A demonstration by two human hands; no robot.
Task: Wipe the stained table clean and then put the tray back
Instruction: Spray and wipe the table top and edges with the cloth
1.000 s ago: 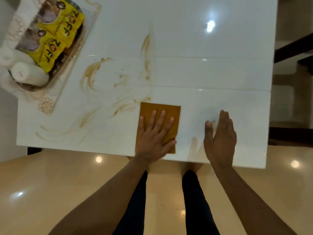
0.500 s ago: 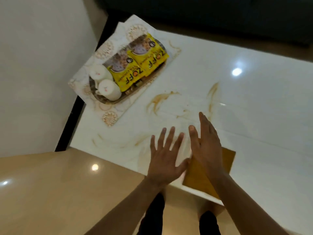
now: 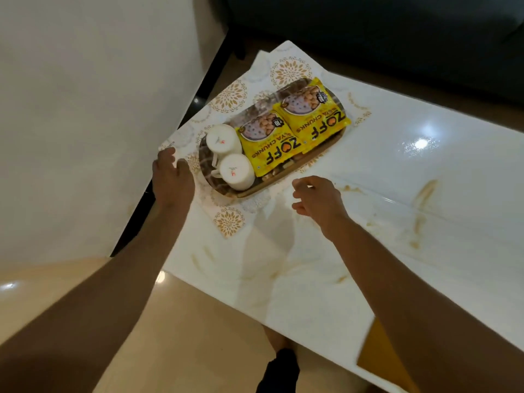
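Tray [image 3: 283,181]: far left corner of the stained table [image 3: 326,279], on a patterned mat [image 3: 229,219]; carries two white mugs [image 3: 238,173] and two yellow snack packets [image 3: 292,134]. Your left hand [image 3: 171,180]: fingers spread, at the mat's left edge. Your right hand [image 3: 319,201]: fingers loosely curled, empty, near the tray's near rim. Brown cloth [image 3: 380,361]: near right table edge.
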